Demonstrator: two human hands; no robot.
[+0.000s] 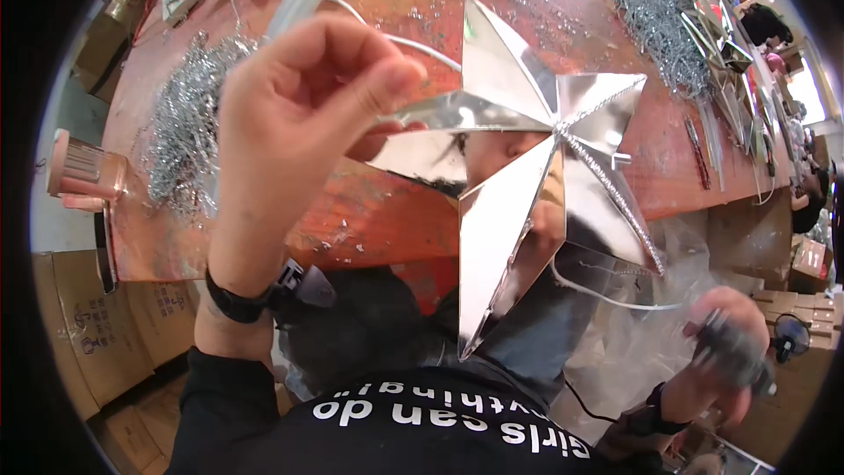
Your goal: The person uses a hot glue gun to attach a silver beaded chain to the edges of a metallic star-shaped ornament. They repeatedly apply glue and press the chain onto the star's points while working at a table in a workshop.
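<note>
Silver star (527, 171), likely light, stiff, dent-prone: hold its edges. Your left hand (303, 92) pinches one point; right hand (737, 306) clasps a blurred dark tool (728, 350).

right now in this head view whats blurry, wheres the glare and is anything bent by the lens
Head view: the right hand and the dark tool in it are smeared, probably by motion; head view: the silver star carries pale glare and mirror-like reflections; head view: the table edge bows, and black surrounds the round image at the sides.
</note>
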